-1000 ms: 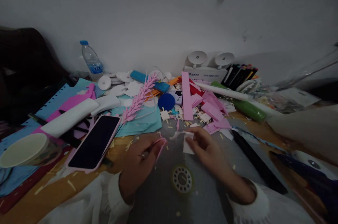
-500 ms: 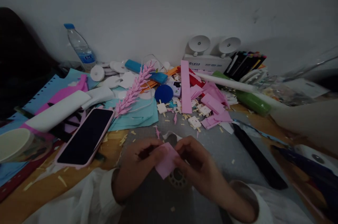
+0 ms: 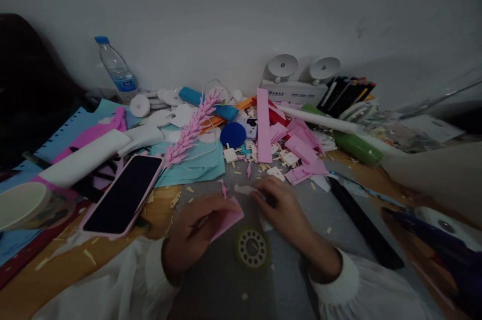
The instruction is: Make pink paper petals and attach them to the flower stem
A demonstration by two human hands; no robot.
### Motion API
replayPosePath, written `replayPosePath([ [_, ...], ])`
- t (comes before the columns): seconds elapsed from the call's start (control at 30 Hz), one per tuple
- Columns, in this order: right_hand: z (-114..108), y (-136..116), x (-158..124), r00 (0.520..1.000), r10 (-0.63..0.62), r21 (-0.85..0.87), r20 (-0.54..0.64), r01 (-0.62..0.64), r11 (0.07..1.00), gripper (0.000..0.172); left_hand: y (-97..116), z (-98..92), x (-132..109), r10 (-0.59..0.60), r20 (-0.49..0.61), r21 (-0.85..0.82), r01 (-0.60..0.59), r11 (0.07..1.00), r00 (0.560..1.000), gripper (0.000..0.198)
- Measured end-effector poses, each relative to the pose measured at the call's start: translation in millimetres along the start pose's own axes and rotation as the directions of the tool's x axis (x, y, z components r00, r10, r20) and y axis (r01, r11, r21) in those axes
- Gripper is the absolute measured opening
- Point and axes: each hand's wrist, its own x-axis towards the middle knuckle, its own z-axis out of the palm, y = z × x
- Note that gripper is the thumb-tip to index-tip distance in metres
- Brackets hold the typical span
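A small pink paper square (image 3: 228, 220), tilted, is pinched in my left hand (image 3: 201, 227), whose fingers curl over its upper side. My right hand (image 3: 284, 209) reaches over the grey mat, its thumb and forefinger together at the end of a narrow whitish piece (image 3: 244, 189); what that piece is I cannot make out. Between and below my hands lies a roll of tape (image 3: 252, 248) with a ring of holes in its core. A small pink twisted bit (image 3: 223, 189) rests just beyond my left fingers.
A phone (image 3: 124, 197), teal sheets (image 3: 192, 172) and a pink flower spike (image 3: 194, 126) are on the left, with a water bottle (image 3: 118, 71) behind. Pink paper strips (image 3: 264, 126) are piled ahead. A long black-handled tool (image 3: 363, 222) and a dark blue tool (image 3: 433, 239) lie right.
My right hand has let go of the pink square and moved up and forward to the whitish piece. My left hand keeps the square, now tilted, and the tape roll is uncovered.
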Motion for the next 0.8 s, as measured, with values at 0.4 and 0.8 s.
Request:
replayPosePath([
  [0.4, 3.3, -38.7, -33.6, 0.861, 0.330, 0.781, 0.387, -0.496, 0.378, 0.015, 1.6, 1.0, 4.3, 0.065, -0.071, 0.246, -0.045, 0.968, 0.995, 0.018],
  [0.8, 3.7, -37.3, -31.8, 0.954, 0.140, 0.649, 0.266, -0.284, 0.705, 0.019, -0.5, 0.9, 8.3, -0.109, 0.009, 0.114, 0.107, 0.988, 0.994, 0.030],
])
